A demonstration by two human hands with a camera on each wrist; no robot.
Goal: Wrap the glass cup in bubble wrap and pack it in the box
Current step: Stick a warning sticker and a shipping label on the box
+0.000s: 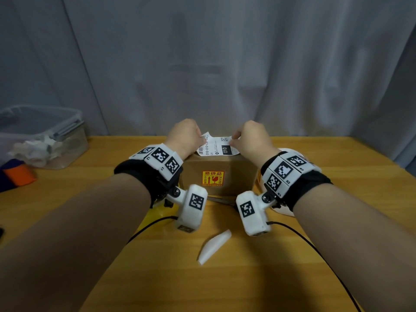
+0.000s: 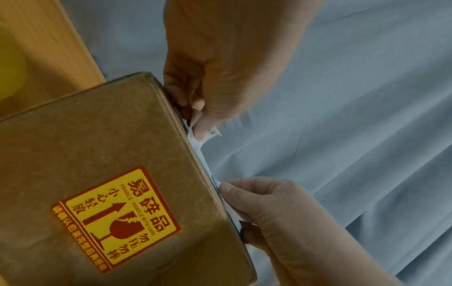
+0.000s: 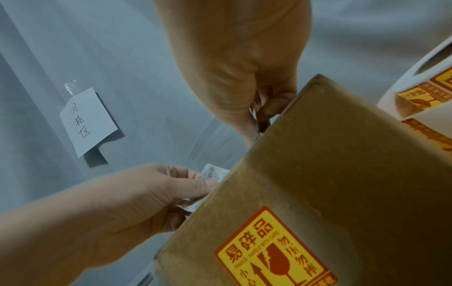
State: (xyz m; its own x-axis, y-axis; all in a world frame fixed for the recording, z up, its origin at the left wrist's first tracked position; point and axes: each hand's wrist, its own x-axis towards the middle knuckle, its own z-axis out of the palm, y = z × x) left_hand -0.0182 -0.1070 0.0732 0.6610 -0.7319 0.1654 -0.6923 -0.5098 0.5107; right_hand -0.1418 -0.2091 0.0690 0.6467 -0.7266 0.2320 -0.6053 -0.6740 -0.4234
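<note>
A closed brown cardboard box (image 1: 193, 172) with a yellow-red fragile sticker (image 1: 212, 177) on its near side stands mid-table. A white shipping label (image 1: 217, 146) lies across its top. My left hand (image 1: 201, 137) pinches the label's left edge, which curls up off the box. At the label's right edge, my right hand (image 1: 234, 140) pinches it between thumb and fingers. In the left wrist view the left fingertips (image 2: 198, 133) grip the label (image 2: 212, 133) at the box (image 2: 97, 154) edge. In the right wrist view my right hand (image 3: 259, 112) pinches at the box (image 3: 330, 174) corner. No glass cup or bubble wrap is visible.
A clear plastic container (image 1: 45, 136) sits at the far left with an orange object (image 1: 20, 174) in front of it. A white backing strip (image 1: 213, 246) lies near me. A roll of fragile stickers (image 3: 415, 87) stands right of the box. A grey curtain (image 1: 225, 64) hangs behind.
</note>
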